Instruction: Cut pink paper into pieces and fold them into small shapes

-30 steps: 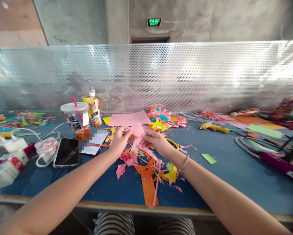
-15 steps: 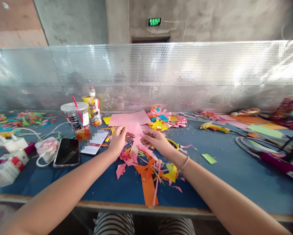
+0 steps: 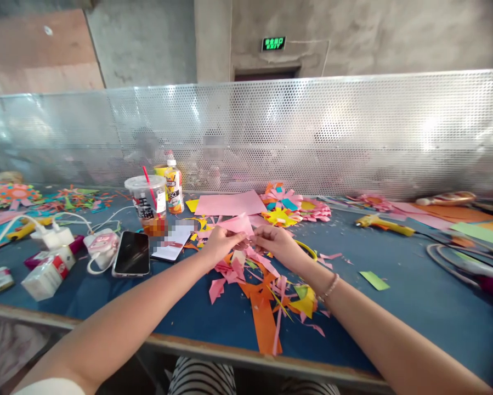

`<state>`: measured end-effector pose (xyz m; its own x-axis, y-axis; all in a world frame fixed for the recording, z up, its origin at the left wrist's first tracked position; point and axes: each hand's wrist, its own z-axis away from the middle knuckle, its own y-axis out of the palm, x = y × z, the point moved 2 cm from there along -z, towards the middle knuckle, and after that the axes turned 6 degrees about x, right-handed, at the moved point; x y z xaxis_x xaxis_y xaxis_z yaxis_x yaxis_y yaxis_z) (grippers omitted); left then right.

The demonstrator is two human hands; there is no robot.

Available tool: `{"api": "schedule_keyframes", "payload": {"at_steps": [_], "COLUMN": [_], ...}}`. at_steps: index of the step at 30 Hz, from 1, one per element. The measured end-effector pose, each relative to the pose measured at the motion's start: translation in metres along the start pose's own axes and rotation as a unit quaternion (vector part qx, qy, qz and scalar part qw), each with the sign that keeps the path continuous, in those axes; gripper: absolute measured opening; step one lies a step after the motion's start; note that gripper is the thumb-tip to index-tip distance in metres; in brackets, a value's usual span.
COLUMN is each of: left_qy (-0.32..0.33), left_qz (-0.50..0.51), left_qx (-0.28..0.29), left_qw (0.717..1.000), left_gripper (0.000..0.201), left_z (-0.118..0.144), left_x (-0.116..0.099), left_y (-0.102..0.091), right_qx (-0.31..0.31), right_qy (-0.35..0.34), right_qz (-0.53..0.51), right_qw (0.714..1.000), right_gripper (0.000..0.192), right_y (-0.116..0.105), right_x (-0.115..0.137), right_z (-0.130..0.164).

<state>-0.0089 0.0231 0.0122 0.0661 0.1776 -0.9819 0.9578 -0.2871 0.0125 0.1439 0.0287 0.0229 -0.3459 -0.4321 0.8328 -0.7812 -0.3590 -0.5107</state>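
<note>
Both my hands hold one small pink paper piece (image 3: 240, 224) above the blue table (image 3: 394, 296). My left hand (image 3: 221, 244) pinches its left edge and my right hand (image 3: 277, 242) pinches its right edge, wrist with a bracelet. Under the hands lies a heap of pink, orange and yellow paper scraps (image 3: 262, 285), with a long orange strip (image 3: 266, 325) reaching toward the near edge. A larger pink sheet (image 3: 228, 204) lies flat just behind the hands.
On the left stand a plastic cup with a red straw (image 3: 146, 198), a drink bottle (image 3: 174, 190), a black phone (image 3: 132, 260), a charger and cables (image 3: 52, 237). Paper flowers (image 3: 289, 206) and a yellow glue gun (image 3: 378, 223) lie behind right. A perforated metal screen (image 3: 312, 131) backs the table.
The view has swung left, so everything sits further right in the picture. My hands have drawn closer together on the pink piece, which now lies flatter between them.
</note>
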Motion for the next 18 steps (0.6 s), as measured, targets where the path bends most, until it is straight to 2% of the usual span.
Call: {"api": "schedule_keyframes", "payload": {"at_steps": [2, 5, 7, 8, 10, 12, 15, 18], "left_qy": [-0.001, -0.002, -0.006, -0.007, -0.003, 0.005, 0.025, 0.046], "left_qz": [0.009, 0.03, 0.043, 0.049, 0.067, 0.091, 0.132, 0.157], "left_qx": [-0.032, -0.065, -0.07, -0.067, -0.06, -0.059, -0.065, -0.066], "left_qw": [0.999, 0.997, 0.997, 0.997, 0.996, 0.994, 0.989, 0.984], "left_gripper": [0.017, 0.013, 0.009, 0.008, 0.01, 0.013, 0.014, 0.016], "left_z": [-0.001, -0.003, -0.005, -0.005, -0.006, -0.006, -0.006, -0.007], "left_x": [-0.001, -0.001, 0.001, 0.002, 0.005, 0.007, 0.006, 0.004], "left_y": [-0.002, -0.005, -0.007, -0.007, -0.008, -0.008, -0.009, -0.011], "right_qx": [-0.019, -0.059, -0.028, -0.002, 0.052, 0.072, 0.055, 0.05], "right_qy": [0.018, 0.068, 0.174, 0.208, 0.233, 0.246, 0.275, 0.269], "right_qz": [0.159, 0.418, 0.498, 0.508, 0.502, 0.49, 0.485, 0.486], "right_qw": [0.987, 0.904, 0.849, 0.835, 0.831, 0.833, 0.828, 0.83], "right_gripper": [0.022, 0.026, 0.038, 0.041, 0.047, 0.054, 0.064, 0.064], "right_y": [-0.012, -0.037, -0.051, -0.056, -0.061, -0.061, -0.06, -0.06], "right_x": [-0.002, -0.014, -0.028, -0.034, -0.041, -0.044, -0.046, -0.046], "right_z": [0.002, 0.007, 0.01, 0.011, 0.011, 0.011, 0.01, 0.009]}}
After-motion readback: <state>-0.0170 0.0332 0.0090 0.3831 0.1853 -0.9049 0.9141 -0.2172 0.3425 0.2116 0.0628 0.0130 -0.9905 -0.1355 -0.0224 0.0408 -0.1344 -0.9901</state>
